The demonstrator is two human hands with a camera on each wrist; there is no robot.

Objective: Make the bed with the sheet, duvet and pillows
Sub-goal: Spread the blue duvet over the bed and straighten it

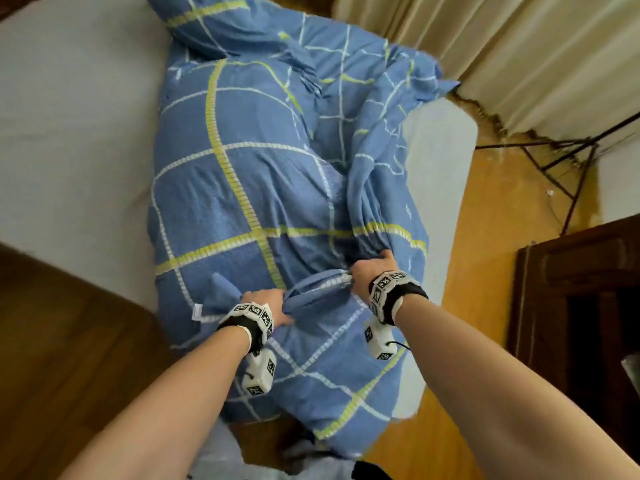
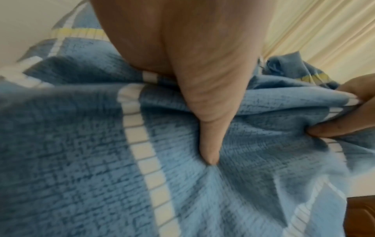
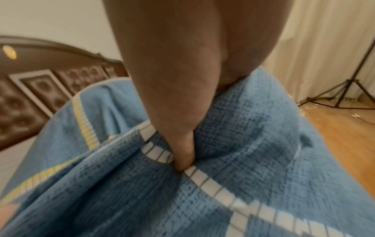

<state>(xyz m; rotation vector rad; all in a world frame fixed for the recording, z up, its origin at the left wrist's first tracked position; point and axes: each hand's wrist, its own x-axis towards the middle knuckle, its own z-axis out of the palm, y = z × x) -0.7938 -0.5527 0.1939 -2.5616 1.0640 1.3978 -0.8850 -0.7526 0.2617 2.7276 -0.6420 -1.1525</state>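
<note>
A blue duvet (image 1: 263, 188) with white and yellow check lines lies bunched in a long heap down the bed, over a pale sheet (image 1: 76, 133). Its near end hangs off the foot of the bed. My left hand (image 1: 270, 306) grips a gathered fold of the duvet near the foot. My right hand (image 1: 374, 268) grips the same bunched edge a little to the right. In the left wrist view my thumb (image 2: 209, 128) presses into the blue cloth (image 2: 81, 160). The right wrist view shows my thumb (image 3: 182, 144) pinching the duvet (image 3: 243, 144) at a white stripe. No pillow is clearly in view.
Dark wooden bed frame (image 1: 69, 341) at the left. Wooden floor (image 1: 485, 306) runs along the right side. Cream curtains (image 1: 519, 57) hang at the far right, with a black tripod stand (image 1: 561, 168) below them. A dark wooden cabinet (image 1: 581, 306) stands at the right. A padded headboard (image 3: 40, 89) is behind.
</note>
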